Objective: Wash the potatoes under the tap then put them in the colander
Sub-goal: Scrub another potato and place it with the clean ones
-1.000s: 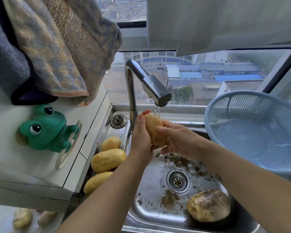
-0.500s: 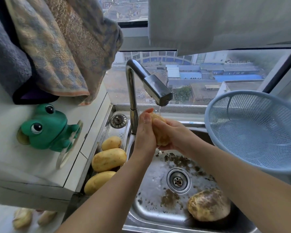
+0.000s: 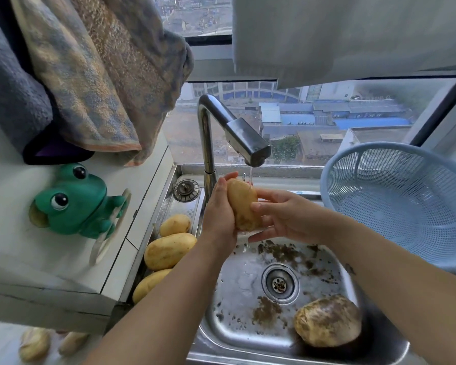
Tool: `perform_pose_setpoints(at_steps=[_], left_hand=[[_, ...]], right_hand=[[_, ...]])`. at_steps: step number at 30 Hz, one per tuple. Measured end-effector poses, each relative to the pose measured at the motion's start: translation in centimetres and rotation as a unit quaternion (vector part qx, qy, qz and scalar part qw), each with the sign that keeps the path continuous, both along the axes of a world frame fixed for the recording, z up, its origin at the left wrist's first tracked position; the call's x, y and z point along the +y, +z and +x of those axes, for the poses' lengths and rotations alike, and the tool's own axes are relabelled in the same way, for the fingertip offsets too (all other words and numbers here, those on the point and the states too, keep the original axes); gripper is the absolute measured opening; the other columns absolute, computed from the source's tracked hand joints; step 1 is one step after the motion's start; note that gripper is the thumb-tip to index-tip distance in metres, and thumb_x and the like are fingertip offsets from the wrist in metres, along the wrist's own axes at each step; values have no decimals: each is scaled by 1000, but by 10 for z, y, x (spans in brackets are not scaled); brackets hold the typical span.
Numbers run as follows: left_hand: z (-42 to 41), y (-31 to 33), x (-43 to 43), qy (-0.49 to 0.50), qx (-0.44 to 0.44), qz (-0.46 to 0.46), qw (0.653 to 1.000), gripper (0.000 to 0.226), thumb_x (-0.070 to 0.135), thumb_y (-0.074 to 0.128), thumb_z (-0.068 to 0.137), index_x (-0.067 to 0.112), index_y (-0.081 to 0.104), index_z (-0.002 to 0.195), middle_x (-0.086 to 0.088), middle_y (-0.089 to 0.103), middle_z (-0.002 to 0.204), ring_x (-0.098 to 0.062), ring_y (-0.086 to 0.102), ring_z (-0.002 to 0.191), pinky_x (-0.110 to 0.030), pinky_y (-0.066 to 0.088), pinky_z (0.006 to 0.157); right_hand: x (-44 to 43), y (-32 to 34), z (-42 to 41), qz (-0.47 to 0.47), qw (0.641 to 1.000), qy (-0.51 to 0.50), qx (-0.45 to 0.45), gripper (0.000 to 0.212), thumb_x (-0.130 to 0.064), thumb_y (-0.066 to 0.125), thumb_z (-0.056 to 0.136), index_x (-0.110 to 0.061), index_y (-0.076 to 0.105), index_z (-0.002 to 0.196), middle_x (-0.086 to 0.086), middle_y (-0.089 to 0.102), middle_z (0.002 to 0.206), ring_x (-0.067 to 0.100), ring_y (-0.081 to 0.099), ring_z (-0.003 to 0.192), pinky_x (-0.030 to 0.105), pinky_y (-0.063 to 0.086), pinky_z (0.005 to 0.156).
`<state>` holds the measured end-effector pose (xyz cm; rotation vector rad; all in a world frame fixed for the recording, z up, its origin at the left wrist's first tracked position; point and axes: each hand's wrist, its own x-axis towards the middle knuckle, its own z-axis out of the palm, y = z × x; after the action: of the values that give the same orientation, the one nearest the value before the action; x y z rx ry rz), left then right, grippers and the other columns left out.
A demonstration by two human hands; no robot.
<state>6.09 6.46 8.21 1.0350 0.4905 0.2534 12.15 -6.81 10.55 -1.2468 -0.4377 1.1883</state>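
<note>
Frame centre: potato (image 3: 241, 204) held upright under the tap (image 3: 248, 143), a thin stream striking its top. The left hand (image 3: 217, 214) grips its left side and the right hand (image 3: 282, 217) pinches the right.

Suggest turning it so the lower end wets, rubbing with the thumbs.

Colander (image 3: 395, 201) at right edge, no potato inside. Three potatoes (image 3: 169, 250) lie left of the sink (image 3: 237, 285). A muddy lump (image 3: 327, 321) at lower right is possibly another potato. Nothing blocks the colander.

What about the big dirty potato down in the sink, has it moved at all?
No. The dirty potato lies just where it was: right of the drain and nearer the person.
</note>
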Motion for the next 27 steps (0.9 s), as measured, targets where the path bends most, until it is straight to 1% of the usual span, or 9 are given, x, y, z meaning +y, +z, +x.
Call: perform_pose_setpoints(at_steps=[4, 7, 11, 13, 15, 17, 20, 23, 27], left_hand=[[0, 3, 3, -48, 46, -92, 994, 50, 51, 33, 100, 13, 59, 119, -11, 69, 101, -23, 67, 81, -38, 53, 76], [-1, 8, 7, -80, 71, -123, 987, 60, 54, 34, 99, 2, 62, 108, -14, 68, 87, -20, 69, 70, -36, 55, 72], [-3, 19, 10, -102, 73, -165, 978, 49, 37, 52, 92, -1, 53, 122, -17, 65, 92, -23, 67, 80, -31, 58, 62], [-3, 22, 11, -116, 70, -167, 977, 54, 27, 58, 82, -3, 51, 127, -19, 63, 101, -24, 65, 85, -31, 58, 62], [-2, 22, 11, -148, 68, -167, 972, 47, 26, 57, 84, -1, 56, 122, -17, 66, 97, -22, 66, 81, -30, 58, 63], [-2, 22, 8, -167, 81, -164, 969, 35, 31, 50, 95, 3, 60, 115, -15, 70, 88, -21, 68, 75, -30, 59, 61], [1, 19, 5, -144, 123, -172, 967, 40, 41, 46, 99, 7, 60, 117, -16, 71, 82, -22, 71, 66, -32, 59, 52], [1, 18, 5, -138, 124, -198, 963, 40, 38, 42, 102, 7, 58, 122, -21, 69, 95, -27, 72, 77, -38, 61, 60], [-5, 25, 0, -151, 55, -205, 965, 34, 17, 48, 99, -6, 53, 123, -28, 59, 118, -32, 67, 98, -40, 61, 71]], right_hand=[[-14, 1, 11, -87, 985, -37, -142, 33, -9, 63, 87, -7, 62, 120, 19, 72, 102, 31, 70, 93, 33, 59, 80], [-19, 1, 16, -172, 931, -83, -309, 7, -12, 67, 88, -6, 70, 90, 6, 75, 75, 19, 71, 72, 22, 57, 68], [-14, 6, 13, -226, 856, -113, -452, 30, -37, 63, 89, -13, 63, 72, -3, 65, 60, 5, 55, 51, 17, 47, 56], [-8, 8, 11, -203, 861, -126, -450, 29, -40, 53, 93, -13, 62, 89, -4, 62, 78, 5, 56, 68, 20, 48, 67], [1, 8, 7, -143, 918, -97, -357, 35, -44, 53, 90, -23, 54, 119, -4, 58, 108, 8, 59, 96, 20, 52, 80], [9, 2, 4, -74, 962, -87, -248, 49, -48, 60, 81, -38, 48, 128, 2, 53, 125, 21, 59, 113, 36, 55, 91], [19, -6, -2, -65, 956, -105, -268, 40, -39, 61, 88, -32, 49, 126, 4, 56, 116, 25, 61, 107, 45, 56, 89], [27, -15, -5, -74, 932, -156, -318, 27, -36, 53, 95, -22, 51, 118, 4, 60, 106, 23, 61, 101, 46, 55, 90], [33, -20, -1, -80, 940, -262, -201, 19, -40, 48, 98, -22, 56, 100, 10, 63, 104, 29, 63, 102, 51, 51, 94]])
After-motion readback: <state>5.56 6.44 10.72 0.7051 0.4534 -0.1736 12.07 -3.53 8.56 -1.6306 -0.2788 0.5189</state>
